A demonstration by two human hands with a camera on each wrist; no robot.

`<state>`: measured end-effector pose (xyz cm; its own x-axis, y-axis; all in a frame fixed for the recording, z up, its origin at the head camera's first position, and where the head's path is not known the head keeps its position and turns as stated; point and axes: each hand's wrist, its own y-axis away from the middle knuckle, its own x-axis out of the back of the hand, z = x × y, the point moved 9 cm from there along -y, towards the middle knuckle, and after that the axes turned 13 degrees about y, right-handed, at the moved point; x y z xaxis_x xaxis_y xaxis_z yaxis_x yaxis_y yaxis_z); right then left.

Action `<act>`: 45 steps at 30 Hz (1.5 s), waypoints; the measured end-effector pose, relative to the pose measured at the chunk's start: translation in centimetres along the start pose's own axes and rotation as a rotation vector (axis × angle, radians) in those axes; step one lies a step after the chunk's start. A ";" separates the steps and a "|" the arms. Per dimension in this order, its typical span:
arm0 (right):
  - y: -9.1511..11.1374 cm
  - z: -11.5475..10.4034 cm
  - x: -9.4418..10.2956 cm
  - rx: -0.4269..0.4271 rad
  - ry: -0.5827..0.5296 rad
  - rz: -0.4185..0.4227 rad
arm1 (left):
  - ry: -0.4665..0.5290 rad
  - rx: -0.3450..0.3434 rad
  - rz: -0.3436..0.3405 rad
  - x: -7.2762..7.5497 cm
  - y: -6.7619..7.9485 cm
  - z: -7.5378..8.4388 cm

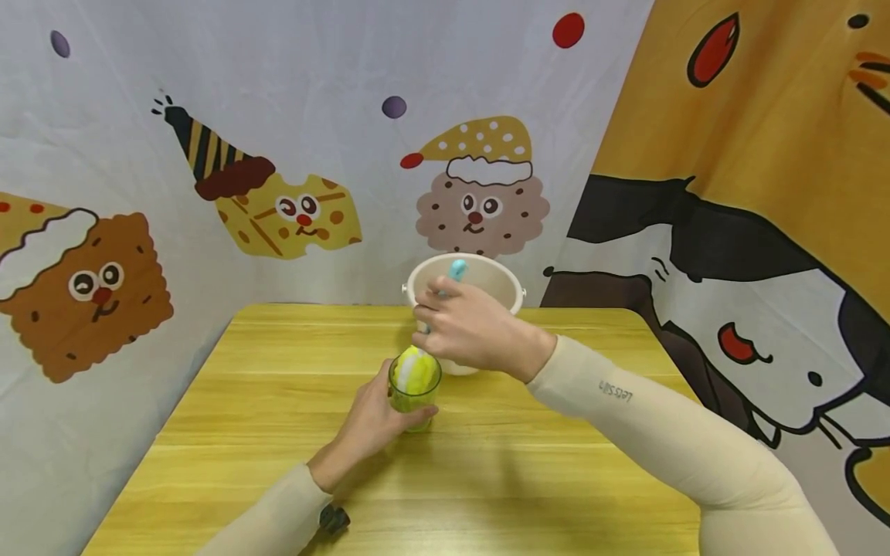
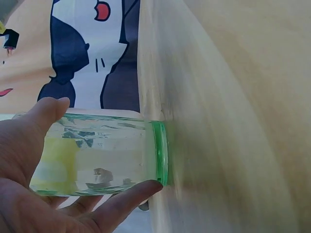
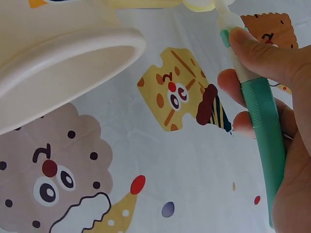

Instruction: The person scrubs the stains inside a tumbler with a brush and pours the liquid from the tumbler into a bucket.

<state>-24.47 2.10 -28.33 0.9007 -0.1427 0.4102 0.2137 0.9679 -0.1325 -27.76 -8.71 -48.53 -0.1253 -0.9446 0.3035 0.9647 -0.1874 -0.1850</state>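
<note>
A green-tinted drinking glass (image 1: 413, 401) stands upright near the middle of the table, and my left hand (image 1: 371, 417) holds it round its side. In the left wrist view the glass (image 2: 107, 158) appears sideways, thumb and fingers about it and its base close to the tabletop. The yellow and white head (image 1: 417, 372) of a cup brush sits in the glass mouth, partly above the rim. Above it my right hand (image 1: 473, 324) grips the brush's teal handle (image 3: 266, 126), thumb pressed near the white neck. The handle's end (image 1: 456, 269) pokes up past the fingers.
A cream bucket (image 1: 511, 289) stands behind the right hand near the table's back edge, partly covered by that hand. The wooden table (image 1: 278, 386) meets a cartoon-printed cloth (image 1: 313, 62) behind. A small dark object (image 1: 335, 520) shows beside the left sleeve.
</note>
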 end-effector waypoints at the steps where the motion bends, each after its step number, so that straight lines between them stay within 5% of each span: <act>1: -0.1 0.1 0.0 0.001 0.006 -0.006 | -0.005 0.004 0.004 0.0 0.0 0.0; 18: -0.6 0.5 -0.1 0.020 0.051 -0.049 | -0.030 0.017 -0.002 0.2 -0.2 0.6; 45: -0.3 0.0 -0.1 0.050 -0.040 -0.103 | -0.061 0.021 -0.013 0.2 0.0 0.7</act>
<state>-24.59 1.84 -28.36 0.8590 -0.2350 0.4548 0.2848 0.9576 -0.0431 -27.66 -8.68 -47.80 -0.1239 -0.9239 0.3621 0.9679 -0.1930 -0.1612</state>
